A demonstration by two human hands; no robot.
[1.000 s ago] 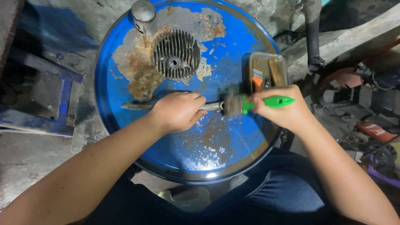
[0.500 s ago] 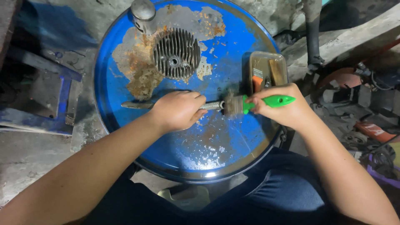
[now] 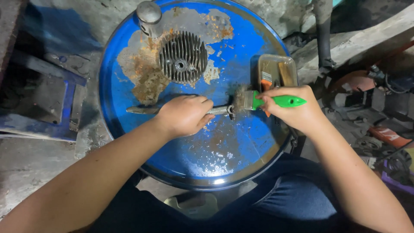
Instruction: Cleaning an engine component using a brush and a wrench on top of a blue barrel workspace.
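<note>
- Blue paint, much of it rusted away, covers the round top of a drum that serves as the work surface below the person.
- The left hand is clenched around a long metal rod, which lies across the drum top. One end juts out to the left of the fist and the other shows just right of it.
- The right hand grasps a brush by its green handle, whose tip points right past the fingers.
- The bristles touch the rod's right end, just beside the left fist.
- A finned round part of grey metal lies flat on the far half of the drum, on a rusty patch, well apart from both hands.
- A small metal cylinder stands at the far rim, just left of the finned part.
- A shallow rectangular tray sits near the right rim, just beyond the right hand. It holds an orange-and-grey item and a brownish strip; what they are cannot be told.
- The person's legs, in dark trousers, are beneath the near rim.
- A blue metal frame stands on the concrete floor to the left, and dark machine parts clutter the ground to the right.
</note>
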